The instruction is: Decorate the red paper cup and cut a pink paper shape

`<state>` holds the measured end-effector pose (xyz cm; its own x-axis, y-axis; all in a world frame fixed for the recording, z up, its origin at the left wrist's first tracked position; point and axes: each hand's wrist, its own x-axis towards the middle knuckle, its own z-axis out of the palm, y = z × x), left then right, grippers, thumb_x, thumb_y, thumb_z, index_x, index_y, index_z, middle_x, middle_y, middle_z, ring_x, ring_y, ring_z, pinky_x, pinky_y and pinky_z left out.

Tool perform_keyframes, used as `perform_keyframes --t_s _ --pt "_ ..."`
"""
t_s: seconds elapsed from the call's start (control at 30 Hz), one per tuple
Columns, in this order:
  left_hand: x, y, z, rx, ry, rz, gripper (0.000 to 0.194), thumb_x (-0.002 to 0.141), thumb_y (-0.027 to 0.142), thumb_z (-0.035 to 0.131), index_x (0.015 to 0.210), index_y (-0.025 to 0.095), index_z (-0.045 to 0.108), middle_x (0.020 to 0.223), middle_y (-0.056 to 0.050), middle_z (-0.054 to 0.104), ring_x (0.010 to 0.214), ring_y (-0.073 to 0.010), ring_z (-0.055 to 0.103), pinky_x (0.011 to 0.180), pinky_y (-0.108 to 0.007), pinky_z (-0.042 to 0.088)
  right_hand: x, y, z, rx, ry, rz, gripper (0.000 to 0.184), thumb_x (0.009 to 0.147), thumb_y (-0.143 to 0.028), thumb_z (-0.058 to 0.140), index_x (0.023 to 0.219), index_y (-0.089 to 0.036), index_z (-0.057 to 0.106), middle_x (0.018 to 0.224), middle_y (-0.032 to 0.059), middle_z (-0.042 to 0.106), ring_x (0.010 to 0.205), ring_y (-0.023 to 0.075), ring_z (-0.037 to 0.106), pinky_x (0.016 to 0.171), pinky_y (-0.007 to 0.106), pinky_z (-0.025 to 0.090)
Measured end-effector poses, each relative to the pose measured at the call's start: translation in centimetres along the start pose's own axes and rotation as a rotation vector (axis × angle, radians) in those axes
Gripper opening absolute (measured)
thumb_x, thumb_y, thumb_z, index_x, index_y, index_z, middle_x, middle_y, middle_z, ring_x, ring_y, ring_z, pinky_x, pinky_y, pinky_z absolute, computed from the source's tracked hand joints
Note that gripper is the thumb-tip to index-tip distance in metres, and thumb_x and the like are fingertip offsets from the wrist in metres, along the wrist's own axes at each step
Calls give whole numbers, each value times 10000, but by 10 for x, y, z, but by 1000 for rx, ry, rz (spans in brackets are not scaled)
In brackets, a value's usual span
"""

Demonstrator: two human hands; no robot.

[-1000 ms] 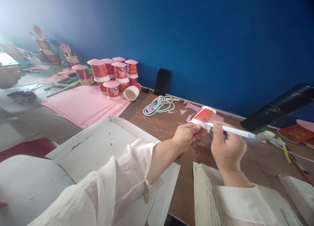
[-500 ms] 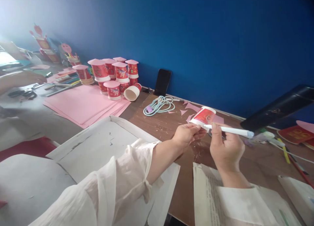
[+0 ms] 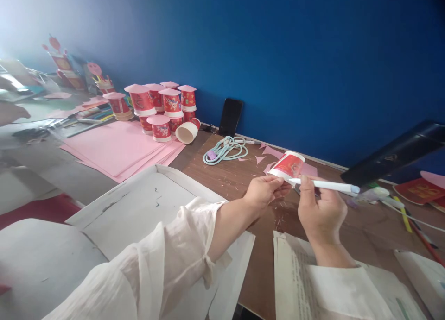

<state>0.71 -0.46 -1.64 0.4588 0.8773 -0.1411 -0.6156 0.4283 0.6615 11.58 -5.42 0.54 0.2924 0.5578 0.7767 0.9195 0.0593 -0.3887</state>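
Note:
My left hand [image 3: 266, 190] is closed on the near, white-rimmed edge of a red paper cup [image 3: 289, 165], which lies tilted in front of it. A white marker pen [image 3: 333, 186] with a pale blue end is gripped in my right hand [image 3: 321, 209]. The pen's tip meets the cup's white rim or sits just beside it; I cannot tell which. Behind the cup lie pink paper scraps [image 3: 273, 151]. A coiled pale blue cable [image 3: 225, 151] rests on the brown table [image 3: 194, 165] to the left of the cup.
Several red cups with pink paper tops [image 3: 171, 102] stand by the blue wall, over pink sheets [image 3: 114, 146]. A phone [image 3: 231, 116] leans there. White box lid [image 3: 139, 209], printed papers [image 3: 290, 269] and a black cylinder [image 3: 396, 151] surround my arms. Another person's hand [image 3: 14, 113] is far left.
The cup has tipped very slightly in my left hand, while the pen stays almost in place. At far left, the other person's hand has drawn back leftward.

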Motion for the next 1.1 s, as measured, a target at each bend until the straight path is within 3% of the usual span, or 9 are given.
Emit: perform_keyframes --t_s 0.23,0.43,0.77,1.0,1.1 --pt "-1 1 2 0 12 -18 116 814 172 692 719 107 711 753 -80 711 759 -148 683 979 -378 511 -1 4 1 -31 20 -7 438 922 -490 502 887 -133 753 754 133 726 725 255 682 664 334 475" --pt "-2 2 2 11 13 -13 138 769 225 757 698 116 710 739 -74 708 761 -158 682 984 -387 509 -1 3 1 -36 12 -1 425 923 -477 502 901 -139 760 776 132 741 744 258 689 672 339 485" --pt "-3 3 4 -38 44 -33 119 781 171 731 684 104 713 719 -78 691 736 -150 675 1010 -384 484 -1 3 1 -2 -11 -18 428 934 -483 483 862 -149 740 707 114 720 695 242 681 652 324 485" --pt "-5 5 4 -43 22 -40 129 827 132 679 708 94 709 725 -76 687 719 -136 668 948 -356 515 -1 3 1 28 -11 -33 395 935 -457 505 874 -146 741 716 110 722 716 236 688 668 319 497" --pt "-5 6 5 -70 23 -42 139 854 111 632 742 84 709 737 -78 689 714 -124 667 954 -345 511 -2 2 -1 24 70 -7 367 945 -421 500 904 -136 728 782 124 731 781 251 698 720 344 512"
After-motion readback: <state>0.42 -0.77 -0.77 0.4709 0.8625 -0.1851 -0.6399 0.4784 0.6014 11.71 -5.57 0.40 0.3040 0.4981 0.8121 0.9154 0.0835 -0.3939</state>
